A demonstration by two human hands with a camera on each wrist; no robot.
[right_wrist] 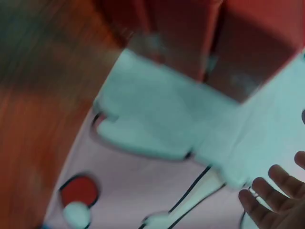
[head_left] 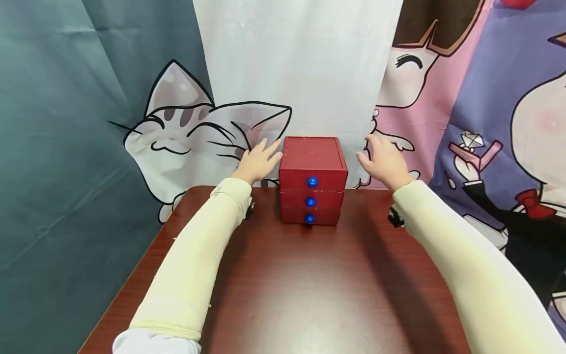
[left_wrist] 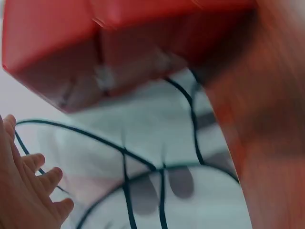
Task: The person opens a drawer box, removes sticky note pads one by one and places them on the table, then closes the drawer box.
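Note:
A red three-drawer box [head_left: 313, 153] with round blue knobs stands at the far edge of the table in the head view, its drawers closed. My left hand [head_left: 258, 162] hovers just left of the box, fingers spread and holding nothing. On the other side, a little farther from it, my right hand [head_left: 383, 161] is raised with its fingers apart and nothing in it. Both wrist views show the box's sides blurred, with the left fingers [left_wrist: 47, 179] and the right fingers [right_wrist: 269, 195] apart from it.
The brown wooden table [head_left: 283, 285] runs from the front to the box. Right behind it hangs a printed cloth [head_left: 300, 64] with a cartoon cat and figures. A grey-green curtain [head_left: 66, 147] hangs beyond the table's left edge.

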